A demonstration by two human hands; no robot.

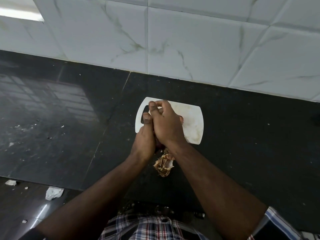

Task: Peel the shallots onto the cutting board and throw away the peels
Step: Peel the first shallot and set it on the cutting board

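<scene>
Nearest the person, at the front edge of the dark tabletop (pixel 242 135), lies a small heap of dry brown peels (pixel 164 165). It sits between the two forearms, just short of the cutting board (pixel 194 122). Those peels show that some peeling is already done, and that none of this heap has been thrown away yet.

Just beyond the heap the two hands are pressed together over the near left part of the board. The left hand (pixel 144 141) is curled with its thumb up. The right hand (pixel 166 122) is curled over it, fingertips pinched together near the board's handle slot. A sliver of reddish skin shows low between the palms, so they appear to hold a shallot (pixel 158 144) and to be working its skin loose; the shallot itself is almost wholly hidden. Another rounded shape peeks out at the right hand's far side, on the board, possibly a peeled shallot, though too little shows to be sure.

The rest of the white board carries only faint stains. No bin is in view. The task looks partway through: peeling is under way and clearing the peels is left.
</scene>
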